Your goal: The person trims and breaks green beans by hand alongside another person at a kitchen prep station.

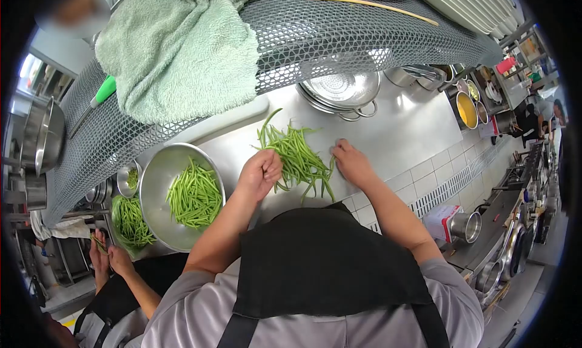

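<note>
On the steel counter (400, 117) lies a loose pile of green beans (297, 154). My left hand (262, 171) is closed at the left side of the pile, its fingers curled; what it grips, if anything, is hidden. At the pile's right side is my right hand (351, 161), thumb and fingers pinched together on the end of a green bean. To the left of my left arm, a large steel bowl (159, 178) holds many green beans.
Beyond the pile are stacked colanders (342, 87) and a white cutting board (230, 117). A green towel (182, 57) hangs over the mesh-covered shelf (285, 33). At the lower left, a co-worker's hands (112, 257) hold beans near a plastic bag of beans (130, 220).
</note>
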### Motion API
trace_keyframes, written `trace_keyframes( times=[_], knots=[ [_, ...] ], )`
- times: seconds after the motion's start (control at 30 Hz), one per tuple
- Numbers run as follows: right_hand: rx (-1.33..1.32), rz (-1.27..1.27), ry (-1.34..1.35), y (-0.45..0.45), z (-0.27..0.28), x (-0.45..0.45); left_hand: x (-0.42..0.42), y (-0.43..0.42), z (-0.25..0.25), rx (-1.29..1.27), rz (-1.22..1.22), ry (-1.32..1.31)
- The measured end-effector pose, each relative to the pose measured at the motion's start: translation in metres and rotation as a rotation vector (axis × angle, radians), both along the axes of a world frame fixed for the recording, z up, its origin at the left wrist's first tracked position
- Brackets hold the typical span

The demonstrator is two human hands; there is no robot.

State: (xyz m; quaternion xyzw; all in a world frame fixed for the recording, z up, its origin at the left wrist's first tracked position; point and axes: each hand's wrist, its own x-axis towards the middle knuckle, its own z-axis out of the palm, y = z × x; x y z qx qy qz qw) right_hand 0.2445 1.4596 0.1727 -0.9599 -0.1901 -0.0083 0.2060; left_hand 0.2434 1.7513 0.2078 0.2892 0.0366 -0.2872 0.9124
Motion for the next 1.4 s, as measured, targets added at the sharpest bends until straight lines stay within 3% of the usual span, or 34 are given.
trace_keyframes(
  times=[0.13,0.33,0.5,0.53,0.6,0.7,0.77,1.0,1.2,1.27,1.33,1.4],
  knots=[
    [-0.039,-0.038,0.067,-0.011,0.003,0.007,-0.005,-0.001,0.006,0.04,0.026,0.067],
    [0.054,-0.142,0.072,-0.017,0.035,0.007,-0.017,-0.021,0.012,0.402,-0.041,0.088],
    [0.31,-0.07,-0.008,0.014,0.046,-0.021,-0.013,-0.044,0.002,0.923,-0.116,-0.287],
    [0.328,-0.028,0.055,0.023,0.059,-0.021,-0.009,-0.047,-0.02,0.941,-0.09,-0.389],
    [0.224,0.053,0.049,0.034,0.071,-0.02,-0.009,-0.053,0.003,0.868,-0.197,-0.224],
    [0.18,0.073,-0.054,0.037,0.073,-0.021,-0.006,-0.049,0.005,0.83,-0.241,-0.233],
    [0.176,0.077,-0.115,0.035,0.069,-0.018,-0.003,-0.044,0.009,0.55,-0.235,-0.042],
    [0.167,0.217,-0.14,0.032,0.063,-0.024,0.001,-0.043,0.008,0.736,-0.325,-0.172],
    [0.18,0.218,-0.115,0.034,0.069,-0.027,-0.001,-0.038,0.008,0.559,-0.379,-0.034],
    [0.139,0.2,-0.049,0.033,0.069,-0.026,-0.002,-0.039,0.015,0.646,-0.416,-0.175],
    [0.302,0.238,-0.083,0.032,0.063,-0.028,0.002,-0.034,0.016,0.725,-0.458,-0.257],
    [0.302,0.237,-0.042,0.031,0.065,-0.03,0.003,-0.032,0.007,0.803,-0.523,-0.345]
  ],
)
